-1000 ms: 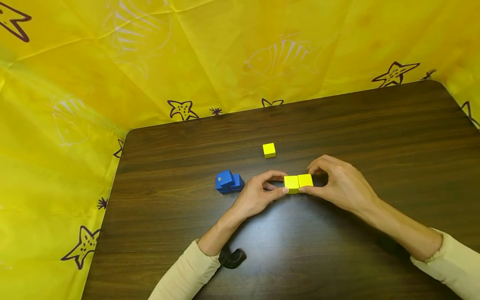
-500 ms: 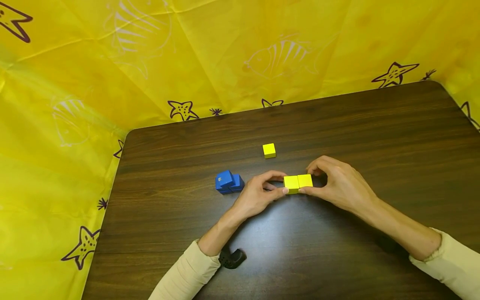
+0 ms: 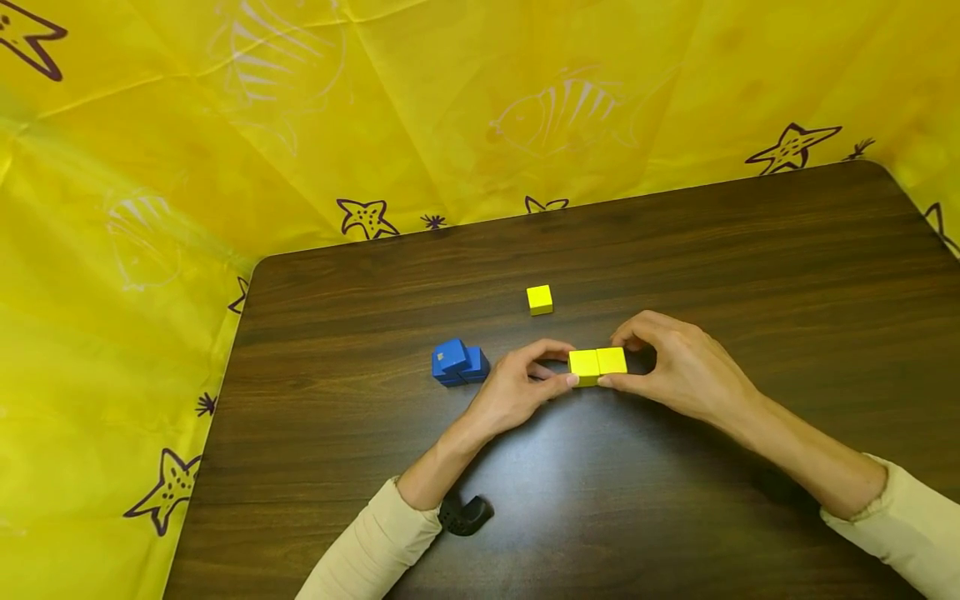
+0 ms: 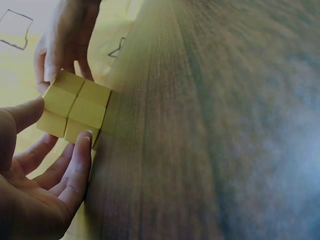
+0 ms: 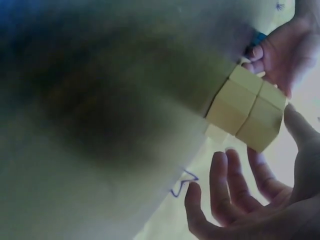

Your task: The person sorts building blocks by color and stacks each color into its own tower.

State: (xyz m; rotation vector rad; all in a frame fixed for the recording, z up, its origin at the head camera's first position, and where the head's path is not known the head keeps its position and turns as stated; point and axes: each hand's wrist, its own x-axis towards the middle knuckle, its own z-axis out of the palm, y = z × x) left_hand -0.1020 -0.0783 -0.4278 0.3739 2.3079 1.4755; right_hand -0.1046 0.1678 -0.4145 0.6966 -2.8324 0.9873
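Yellow cubes (image 3: 583, 367) stand in a tight block, two side by side on top of two more, as the left wrist view shows. My left hand (image 3: 517, 385) pinches the block's left side, thumb at the front and index finger behind. At the right side, my right hand (image 3: 690, 367) pinches it the same way with thumb and index finger. Seen from the right wrist, the other fingers (image 5: 220, 185) of that hand spread away from the cubes. The upper cubes line up closely, with a thin seam between them.
One loose yellow cube (image 3: 539, 300) lies behind the block on the dark wooden table (image 3: 360, 467). Left of my left hand sits a stack of blue cubes (image 3: 452, 357), the top one turned askew. A black curved object (image 3: 467, 517) shows beside my left cuff.
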